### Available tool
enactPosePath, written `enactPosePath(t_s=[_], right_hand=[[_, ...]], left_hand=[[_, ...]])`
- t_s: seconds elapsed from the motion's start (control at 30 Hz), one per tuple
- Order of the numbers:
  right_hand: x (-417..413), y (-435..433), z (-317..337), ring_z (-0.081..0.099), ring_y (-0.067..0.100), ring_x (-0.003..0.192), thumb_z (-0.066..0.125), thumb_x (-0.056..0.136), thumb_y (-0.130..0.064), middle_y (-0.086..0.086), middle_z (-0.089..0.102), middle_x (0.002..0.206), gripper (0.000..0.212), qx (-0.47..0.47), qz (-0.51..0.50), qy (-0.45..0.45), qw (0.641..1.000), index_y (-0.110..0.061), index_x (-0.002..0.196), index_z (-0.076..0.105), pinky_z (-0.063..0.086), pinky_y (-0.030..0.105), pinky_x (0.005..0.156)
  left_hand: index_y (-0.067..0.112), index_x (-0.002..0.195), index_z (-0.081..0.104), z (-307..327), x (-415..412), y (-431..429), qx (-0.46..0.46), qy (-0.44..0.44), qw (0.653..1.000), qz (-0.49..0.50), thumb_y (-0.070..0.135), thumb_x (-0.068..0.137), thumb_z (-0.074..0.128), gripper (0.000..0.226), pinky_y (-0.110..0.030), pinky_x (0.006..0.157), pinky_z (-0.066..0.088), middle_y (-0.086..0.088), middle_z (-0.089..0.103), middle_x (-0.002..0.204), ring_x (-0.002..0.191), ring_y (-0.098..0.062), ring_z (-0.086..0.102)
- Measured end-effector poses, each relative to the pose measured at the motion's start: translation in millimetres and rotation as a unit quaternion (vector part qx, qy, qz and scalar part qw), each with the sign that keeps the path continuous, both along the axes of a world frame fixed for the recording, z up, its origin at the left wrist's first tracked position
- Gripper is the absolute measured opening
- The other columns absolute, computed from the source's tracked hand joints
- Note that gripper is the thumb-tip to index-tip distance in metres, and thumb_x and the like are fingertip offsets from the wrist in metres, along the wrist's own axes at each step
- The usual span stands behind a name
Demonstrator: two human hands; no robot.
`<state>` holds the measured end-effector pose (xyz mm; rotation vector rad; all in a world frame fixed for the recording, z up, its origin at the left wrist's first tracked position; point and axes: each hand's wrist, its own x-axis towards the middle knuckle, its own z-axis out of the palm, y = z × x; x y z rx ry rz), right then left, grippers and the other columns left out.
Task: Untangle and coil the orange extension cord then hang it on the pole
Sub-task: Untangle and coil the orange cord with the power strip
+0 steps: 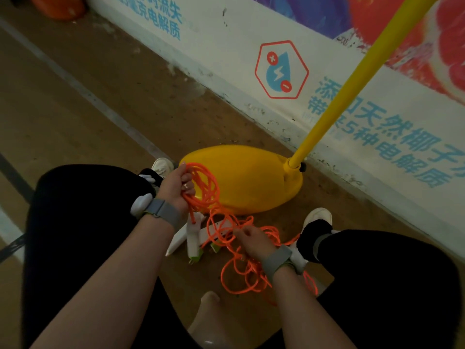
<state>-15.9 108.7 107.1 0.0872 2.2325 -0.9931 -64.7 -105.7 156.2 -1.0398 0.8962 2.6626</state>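
My left hand [176, 187] grips several coiled loops of the orange extension cord [205, 187] in front of the yellow base. From those loops the cord runs down into a loose tangle [241, 273] on the floor between my feet. My right hand [251, 241] pinches a strand at the top of that tangle. White power strips [192, 235] with green plugs lie on the floor under the cord. The yellow pole [352, 81] rises up and to the right from its yellow base [249, 180].
A white wall with a printed banner [281, 71] runs diagonally behind the pole. My knees in black trousers frame the scene left and right, with white shoes [317, 217] beside the base. A pale stool edge [208, 316] shows below. An orange object [57, 6] sits far top left.
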Motion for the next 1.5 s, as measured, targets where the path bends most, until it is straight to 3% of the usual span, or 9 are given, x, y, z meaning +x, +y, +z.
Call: enactPosePath(t_s=[0.23,0.37,0.5,0.87,0.97,1.13,1.27,1.37,1.5], right_hand=[[13.1,-13.9,11.6,0.059,0.033,0.106,0.046,0.097,-0.022,0.02,0.065,0.106,0.023,0.082,0.175,0.034,0.981,-0.005,0.104,0.061,0.041,0.029,0.075],[18.4,-34.9,29.9,0.059,0.035,0.102,0.047,0.095,-0.022,0.017,0.065,0.107,0.021,0.069,0.238,0.177,0.952,-0.011,0.109,0.058,0.043,0.037,0.079],[21.3,-38.4,40.6,0.058,0.033,0.101,0.044,0.095,-0.024,0.014,0.064,0.107,0.022,0.081,0.255,0.271,0.924,-0.014,0.11,0.058,0.042,0.039,0.075],[3.7,-11.5,55.9,0.061,0.024,0.081,0.076,0.069,-0.029,0.004,0.063,0.084,0.045,0.027,0.094,0.206,0.974,-0.026,0.091,0.038,0.045,0.035,0.063],[-6.5,0.9,58.8,0.056,0.014,0.07,0.084,0.059,-0.045,-0.003,0.06,0.078,0.061,0.032,0.075,0.178,0.981,-0.024,0.091,0.036,0.038,0.025,0.055],[-15.0,18.7,57.1,0.043,0.007,0.055,0.083,0.062,-0.046,-0.004,0.05,0.063,0.051,-0.042,0.034,0.115,0.992,-0.018,0.086,0.047,0.034,0.02,0.051],[-18.6,30.4,49.0,0.039,0.006,0.051,0.07,0.079,-0.046,-0.007,0.043,0.054,0.036,-0.039,-0.013,0.156,0.987,-0.02,0.068,0.047,0.032,0.025,0.053],[-19.8,34.4,47.4,0.037,0.005,0.048,0.057,0.087,-0.049,-0.006,0.037,0.05,0.041,-0.038,-0.078,0.214,0.973,-0.018,0.064,0.045,0.031,0.025,0.053],[-21.0,35.4,42.0,0.039,0.003,0.047,0.058,0.087,-0.05,-0.008,0.038,0.048,0.04,-0.024,-0.047,0.193,0.98,-0.019,0.065,0.046,0.031,0.021,0.052]], left_hand=[[0.018,0.062,0.04,-12.5,0.4,18.5,-0.158,-0.03,0.983,0.086,0.017,0.097,0.047,0.036,-0.02,0.04,0.031,0.007,0.037,0.041,0.036,-0.006,0.033],[0.019,0.059,0.04,-30.2,3.9,34.2,-0.499,0.022,0.866,-0.007,0.029,0.098,0.049,0.041,-0.026,0.047,0.034,-0.001,0.04,0.051,0.041,-0.01,0.04],[0.006,0.075,0.047,-55.4,13.4,56.7,-0.591,0.083,0.782,-0.18,0.049,0.089,0.051,0.046,-0.038,0.066,0.04,-0.019,0.05,0.07,0.066,-0.028,0.051],[0.021,0.089,0.056,-35.9,37.9,77.2,-0.38,0.04,0.774,-0.506,0.025,0.1,0.038,0.021,-0.035,0.072,0.049,-0.007,0.062,0.085,0.075,-0.021,0.059],[0.022,0.101,0.062,-31.4,36.9,82.6,-0.375,0.022,0.792,-0.482,0.054,0.099,0.023,0.05,-0.039,0.102,0.041,-0.015,0.066,0.113,0.106,-0.028,0.061],[0.01,0.09,0.072,-26.4,42.7,73.9,-0.242,0.035,0.823,-0.512,0.082,0.079,0.025,0.086,-0.046,0.098,0.049,-0.017,0.072,0.091,0.09,-0.033,0.068],[0.007,0.095,0.066,-22.1,40.7,67.4,-0.239,0.082,0.752,-0.609,0.088,0.06,0.05,0.089,-0.037,0.085,0.051,-0.012,0.069,0.091,0.08,-0.024,0.065],[0.014,0.111,0.061,-5.3,41.5,70.0,-0.264,0.117,0.679,-0.675,0.056,0.076,0.068,0.055,-0.039,0.092,0.053,-0.011,0.068,0.109,0.099,-0.026,0.066],[0.019,0.096,0.059,1.1,39.0,69.6,-0.305,0.098,0.672,-0.668,0.02,0.089,0.063,0.007,-0.018,0.054,0.048,0.002,0.058,0.072,0.058,-0.009,0.055]])
